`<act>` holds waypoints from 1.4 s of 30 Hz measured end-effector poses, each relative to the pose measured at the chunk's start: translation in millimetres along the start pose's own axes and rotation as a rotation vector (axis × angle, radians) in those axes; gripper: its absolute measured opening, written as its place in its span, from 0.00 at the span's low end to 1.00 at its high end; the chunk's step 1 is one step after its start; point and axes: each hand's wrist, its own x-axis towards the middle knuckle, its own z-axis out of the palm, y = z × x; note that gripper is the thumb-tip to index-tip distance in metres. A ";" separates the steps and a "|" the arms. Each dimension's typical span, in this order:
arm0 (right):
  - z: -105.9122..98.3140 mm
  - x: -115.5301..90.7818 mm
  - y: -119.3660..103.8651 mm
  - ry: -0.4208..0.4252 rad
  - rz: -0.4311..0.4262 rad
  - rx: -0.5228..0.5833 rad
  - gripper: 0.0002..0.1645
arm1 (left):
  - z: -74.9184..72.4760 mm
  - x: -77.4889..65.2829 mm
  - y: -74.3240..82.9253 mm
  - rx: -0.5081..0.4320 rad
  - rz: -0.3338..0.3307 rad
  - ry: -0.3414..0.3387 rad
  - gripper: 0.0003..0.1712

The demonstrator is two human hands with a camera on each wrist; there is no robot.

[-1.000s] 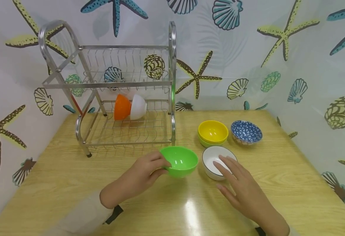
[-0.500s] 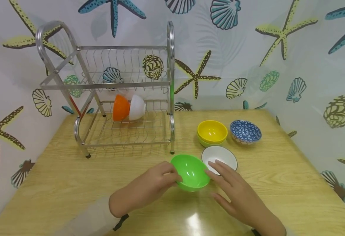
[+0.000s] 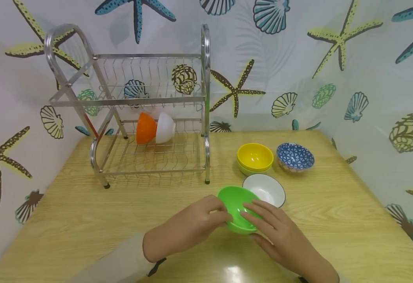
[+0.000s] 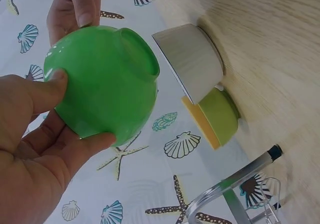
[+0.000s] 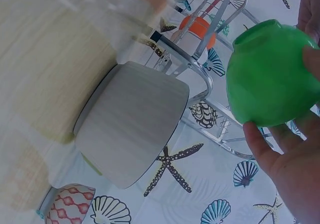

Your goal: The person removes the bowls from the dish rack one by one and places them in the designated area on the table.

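Note:
Both hands hold a bright green bowl, tilted above the table. My left hand grips its left rim; in the left wrist view the thumb and a finger press the green bowl's outside. Across from it my right hand has its fingers over the right rim, inside the bowl, with the thumb beneath. Just behind, partly covered by the green bowl and right fingers, a white bowl with a dark rim stands on the table. The right wrist view shows the white bowl's side beside the green one.
A yellow bowl sits in a light green bowl farther back, with a blue-patterned bowl to their right. At the back left stands a two-tier metal dish rack. An orange bowl and a white bowl lean on its lower tier.
My left hand has carried the green bowl to the right and nearer me. The right hand, apart from the green bowl earlier, now has its fingers on that bowl's right rim.

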 end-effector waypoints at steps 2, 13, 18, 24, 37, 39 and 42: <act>0.1 -0.1 -0.1 0.022 -0.007 -0.003 0.26 | -0.2 1.4 1.2 0.002 -0.005 -0.006 0.11; -1.7 -4.8 1.9 0.103 -0.013 0.014 0.23 | -0.7 2.9 3.2 -0.001 -0.019 -0.016 0.10; -2.8 -4.4 3.4 0.152 -0.040 0.020 0.20 | -1.9 2.8 3.4 0.003 -0.012 -0.001 0.10; -3.1 -2.6 3.9 0.193 -0.090 0.021 0.18 | -3.0 2.2 3.7 -0.002 -0.012 0.000 0.11; -4.0 0.8 2.4 0.207 -0.141 0.007 0.16 | -1.1 -3.3 0.8 0.021 0.043 0.025 0.20; -4.0 0.9 2.6 0.209 -0.145 0.001 0.17 | -0.5 -3.8 1.0 0.022 0.043 0.026 0.19; -3.5 0.6 2.8 0.213 -0.154 -0.001 0.17 | 0.8 -4.8 0.8 0.027 0.054 0.028 0.19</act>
